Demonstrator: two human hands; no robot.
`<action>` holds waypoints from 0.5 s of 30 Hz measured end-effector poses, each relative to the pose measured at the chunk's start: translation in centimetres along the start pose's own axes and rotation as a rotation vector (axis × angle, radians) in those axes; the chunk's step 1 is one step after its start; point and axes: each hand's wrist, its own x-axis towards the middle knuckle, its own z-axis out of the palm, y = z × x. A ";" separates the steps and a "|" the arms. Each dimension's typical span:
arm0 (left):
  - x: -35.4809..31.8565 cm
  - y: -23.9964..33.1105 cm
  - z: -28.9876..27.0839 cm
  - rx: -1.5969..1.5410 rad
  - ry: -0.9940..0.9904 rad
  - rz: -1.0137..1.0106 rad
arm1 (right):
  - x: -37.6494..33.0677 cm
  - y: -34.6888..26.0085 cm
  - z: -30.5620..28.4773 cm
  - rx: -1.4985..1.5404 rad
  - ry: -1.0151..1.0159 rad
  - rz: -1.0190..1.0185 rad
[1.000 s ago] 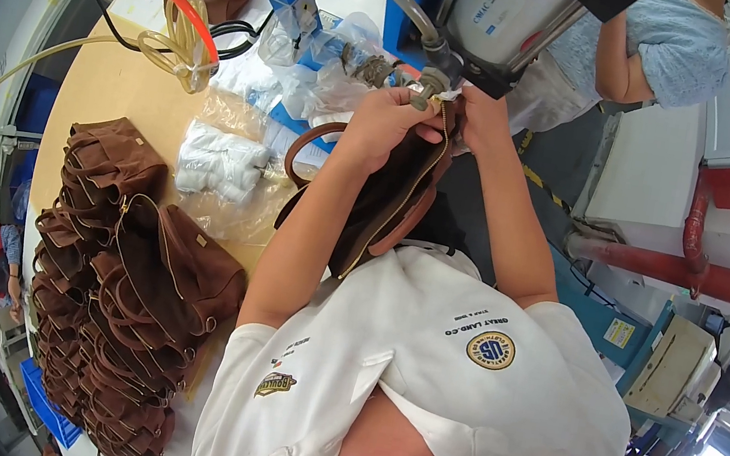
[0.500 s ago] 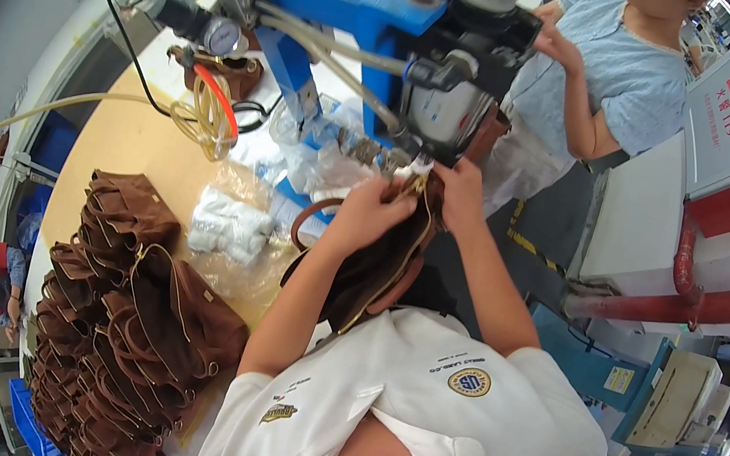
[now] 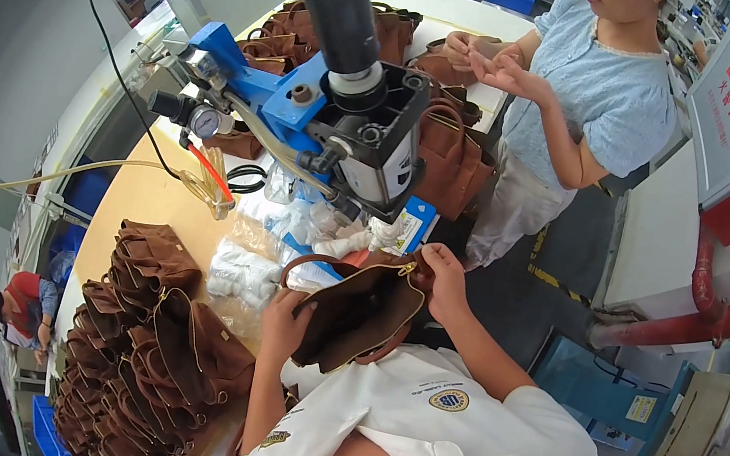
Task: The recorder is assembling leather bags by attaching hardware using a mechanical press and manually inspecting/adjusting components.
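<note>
Close to my chest I hold a brown handbag [image 3: 349, 313], its zipped mouth spread wide and the dark lining showing. My left hand [image 3: 283, 325] is closed on the bag's left edge, below a looped handle. At the far right corner of the mouth, my right hand [image 3: 444, 284] pinches the bag beside the gold zipper end [image 3: 407, 270]. Just beyond the bag stands a blue and black pneumatic press [image 3: 370, 138], apart from it. White wrapped bundles [image 3: 243, 274] lie on the table to the left of the bag.
Brown handbags are heaped [image 3: 144, 355] at the left, and more bags [image 3: 451, 165] stand behind the press. A hose [image 3: 56, 191] and a black cable cross the left side. A co-worker [image 3: 576, 99] stands at the far right, hands raised together. A gauge [image 3: 206, 121] sits on the press.
Both hands have drawn the bag back from under the press toward my body. My left hand has shifted from the zipper end to the left edge, and the mouth has widened. The view has tilted up.
</note>
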 end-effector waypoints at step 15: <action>-4.1 -5.0 -4.2 -0.703 -0.064 -0.281 | -4.6 2.1 12.2 -0.245 -0.608 -0.080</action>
